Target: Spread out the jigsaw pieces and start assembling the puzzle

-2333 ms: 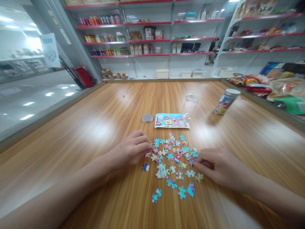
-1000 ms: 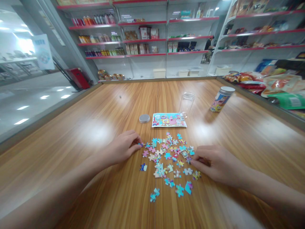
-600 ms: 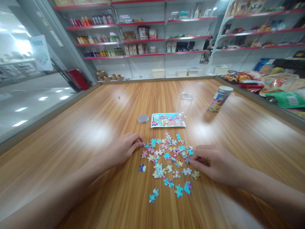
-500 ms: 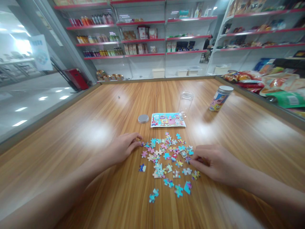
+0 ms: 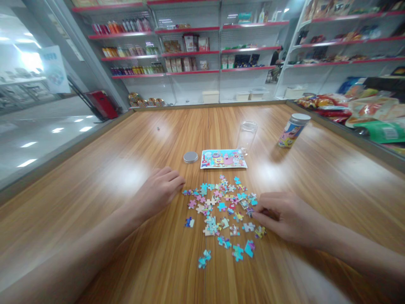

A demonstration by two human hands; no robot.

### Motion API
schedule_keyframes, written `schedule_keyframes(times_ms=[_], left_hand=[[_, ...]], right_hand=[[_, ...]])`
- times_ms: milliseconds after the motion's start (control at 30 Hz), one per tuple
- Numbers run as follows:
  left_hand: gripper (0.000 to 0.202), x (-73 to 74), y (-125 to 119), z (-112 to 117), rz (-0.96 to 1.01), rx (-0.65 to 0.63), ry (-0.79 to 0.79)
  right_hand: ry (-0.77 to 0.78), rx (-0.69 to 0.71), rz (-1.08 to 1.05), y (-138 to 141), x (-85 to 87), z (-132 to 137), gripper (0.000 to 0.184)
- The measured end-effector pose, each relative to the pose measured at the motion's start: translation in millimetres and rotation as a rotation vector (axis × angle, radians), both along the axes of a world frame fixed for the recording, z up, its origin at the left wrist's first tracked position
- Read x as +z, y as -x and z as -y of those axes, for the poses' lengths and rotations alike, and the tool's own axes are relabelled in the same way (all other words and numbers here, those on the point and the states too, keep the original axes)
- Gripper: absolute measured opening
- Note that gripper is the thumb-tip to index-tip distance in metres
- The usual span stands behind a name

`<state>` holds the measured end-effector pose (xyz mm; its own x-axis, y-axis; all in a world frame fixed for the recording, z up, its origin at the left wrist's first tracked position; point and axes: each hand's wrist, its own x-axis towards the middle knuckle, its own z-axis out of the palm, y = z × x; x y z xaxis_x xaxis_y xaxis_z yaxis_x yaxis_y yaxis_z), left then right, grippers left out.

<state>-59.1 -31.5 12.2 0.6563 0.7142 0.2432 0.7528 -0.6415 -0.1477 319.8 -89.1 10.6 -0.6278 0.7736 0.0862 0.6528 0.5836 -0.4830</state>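
Note:
Several small colourful puzzle pieces [image 5: 221,207] lie scattered on the wooden table [image 5: 110,177] between my hands. My left hand [image 5: 158,191] hovers just left of the pile with its fingers loosely bent and nothing in them; the nearest pieces [image 5: 187,192] lie just past its fingertips. My right hand [image 5: 286,214] rests on the table at the pile's right edge, thumb and fingers pinched on a puzzle piece [image 5: 250,211]. A printed picture card [image 5: 223,158] lies flat beyond the pile.
A round metal lid [image 5: 190,157] lies left of the card and an open clear jar [image 5: 246,136] stands behind it. A printed can with a white lid [image 5: 292,131] stands at the right. Snack bags [image 5: 373,114] line the right edge. Shop shelves stand behind.
My left hand slid a few pieces leftward out of the pile, let go and drew back up and to the left. My right hand has stayed pinched at the pile's right edge.

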Motion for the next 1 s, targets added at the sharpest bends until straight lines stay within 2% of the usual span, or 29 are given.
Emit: schedule_keyframes(times_ms=[167, 367, 533, 733, 833, 1000], left_hand=[[0.017, -4.7, 3, -2, 0.074, 0.020, -0.061], [0.018, -12.2, 5, -7, 0.258, -0.056, 0.080], [0.023, -3.4, -4, 2, 0.300, -0.079, 0.126], [0.017, 7.4, -27, 23, 0.245, -0.335, 0.277], [0.012, 6.3, -35, 27, 0.262, -0.353, 0.311], [0.011, 8.5, -35, 28, 0.280, -0.353, 0.278]], right_hand=[[-0.001, 0.008, -0.011, 0, -0.1, -1, 0.025], [-0.008, 0.006, -0.001, 0, -1.1, -1, 0.027], [-0.017, 0.010, -0.009, 0, -1.6, -1, 0.026], [-0.019, 0.022, -0.018, 0, -2.7, -2, 0.024], [-0.032, 0.023, -0.020, 0, -3.1, -2, 0.024], [-0.017, 0.028, -0.021, 1, -1.0, -2, 0.023]])
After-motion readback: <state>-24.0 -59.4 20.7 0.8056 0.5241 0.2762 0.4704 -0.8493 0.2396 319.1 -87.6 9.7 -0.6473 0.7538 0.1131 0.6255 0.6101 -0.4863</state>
